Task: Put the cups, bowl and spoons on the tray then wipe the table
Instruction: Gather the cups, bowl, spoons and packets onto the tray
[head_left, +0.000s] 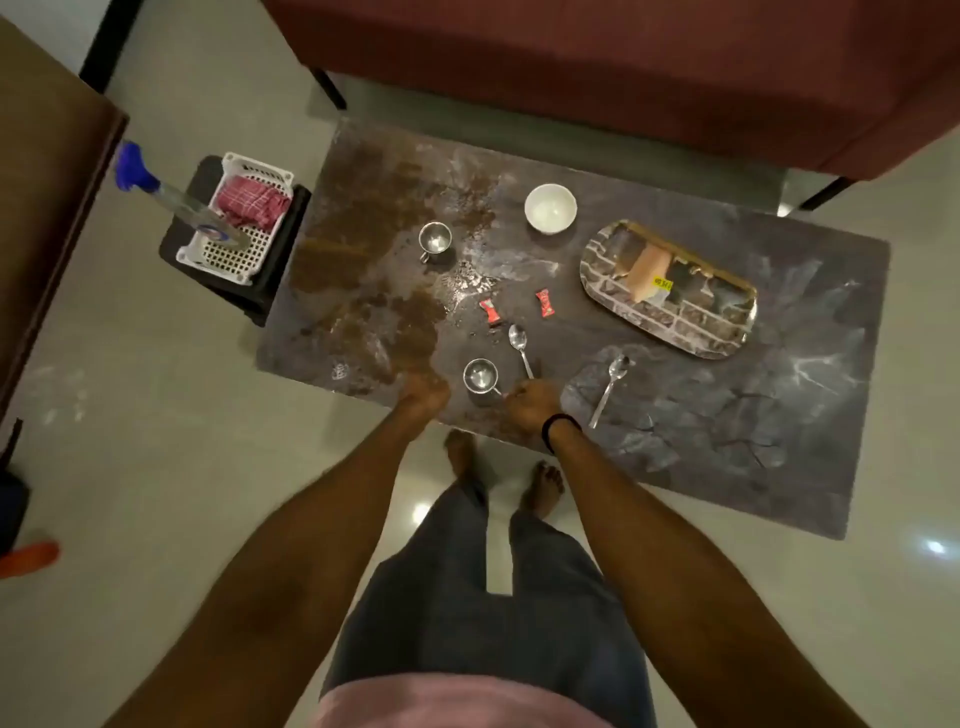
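A near steel cup (480, 375) stands at the table's front edge. My right hand (531, 408), with a black wristband, is curled at its handle, fingers pinched there. The end of a spoon (519, 345) also runs under that hand. My left hand (423, 392) is blurred, just left of the cup over the brown spill, with nothing seen in it. A second spoon (610, 384) lies to the right. A far steel cup (434, 240) and a white bowl (550, 208) stand further back. The oval patterned tray (696, 325) lies at the right.
Brown spill (374, 270) and white powder cover the dark marble table (779, 415). Two red sweet wrappers (544, 303) lie mid-table. A white basket (234, 254) with a red cloth and a spray bottle sits on a stool at the left. A red sofa stands behind.
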